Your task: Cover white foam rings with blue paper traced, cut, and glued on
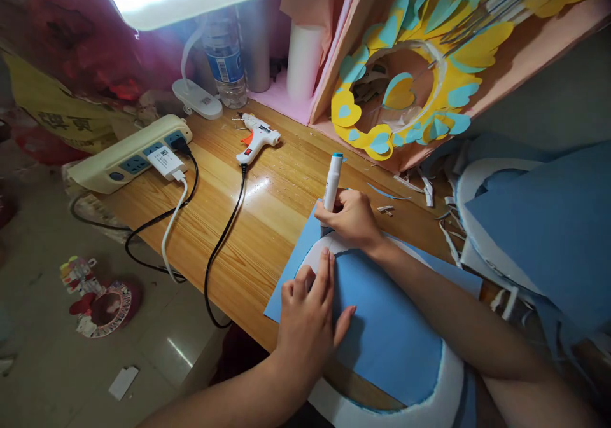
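Observation:
My right hand (352,219) grips a white marker (333,183) with a blue top end, held nearly upright. Its lower tip is at the outer edge of a white foam ring (443,393), by the ring's far curve. This ring lies on a sheet of blue paper (382,326), which shows through its opening and around it. With fingers stretched out, my left hand (308,310) presses on the ring's far part, just nearer to me than the marker. The thumb rests over the blue paper inside the ring.
A hot glue gun (258,138) lies on the wooden table (281,189), its black cord crossing the front edge. A power strip (128,154) stands at left, a water bottle (226,65) behind. At right are a yellow heart wreath (346,107), another foam ring (465,193) and foam scraps (427,189).

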Demonstrator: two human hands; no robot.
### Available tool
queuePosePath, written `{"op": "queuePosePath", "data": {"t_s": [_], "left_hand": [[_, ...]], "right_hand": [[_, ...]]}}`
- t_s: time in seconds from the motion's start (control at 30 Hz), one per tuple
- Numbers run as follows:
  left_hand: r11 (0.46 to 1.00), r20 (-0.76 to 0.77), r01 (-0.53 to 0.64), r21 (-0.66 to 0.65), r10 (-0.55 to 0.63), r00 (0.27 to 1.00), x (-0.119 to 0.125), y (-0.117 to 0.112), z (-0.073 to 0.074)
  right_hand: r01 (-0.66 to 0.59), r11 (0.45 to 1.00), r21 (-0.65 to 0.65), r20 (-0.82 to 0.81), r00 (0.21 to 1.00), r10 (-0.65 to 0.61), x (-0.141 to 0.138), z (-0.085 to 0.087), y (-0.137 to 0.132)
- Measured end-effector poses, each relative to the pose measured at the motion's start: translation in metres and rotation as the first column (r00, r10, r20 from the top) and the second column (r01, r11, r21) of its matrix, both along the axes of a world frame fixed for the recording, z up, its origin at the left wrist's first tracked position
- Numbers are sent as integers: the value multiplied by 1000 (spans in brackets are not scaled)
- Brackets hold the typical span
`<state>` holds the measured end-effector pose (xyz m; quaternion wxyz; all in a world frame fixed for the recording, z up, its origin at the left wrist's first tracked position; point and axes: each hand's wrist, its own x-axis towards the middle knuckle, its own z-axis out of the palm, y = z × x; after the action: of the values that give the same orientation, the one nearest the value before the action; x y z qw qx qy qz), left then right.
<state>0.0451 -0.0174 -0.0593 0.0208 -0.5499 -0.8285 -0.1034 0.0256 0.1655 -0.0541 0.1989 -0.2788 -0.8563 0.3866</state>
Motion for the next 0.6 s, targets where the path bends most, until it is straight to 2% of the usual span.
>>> {"op": "queuePosePath", "data": {"t_s": [0.2, 0.33, 0.47, 0.6], "left_hand": [[1000, 5, 1, 6, -1, 1000, 0, 0, 0], [1000, 12, -5, 11, 5, 1000, 0, 0, -1], [1000, 33, -6, 25, 5, 999, 0, 0, -2], [998, 48, -15, 55, 12, 999, -1, 1, -5]], "right_hand": [[-4, 998, 67, -18, 1000, 6, -1, 2, -2], [-58, 995, 86, -14, 998, 59, 2, 5, -2], [-117, 991, -58, -36, 993, 115, 12, 4, 2], [-97, 984, -151, -109, 991, 81, 19, -3, 6]]}}
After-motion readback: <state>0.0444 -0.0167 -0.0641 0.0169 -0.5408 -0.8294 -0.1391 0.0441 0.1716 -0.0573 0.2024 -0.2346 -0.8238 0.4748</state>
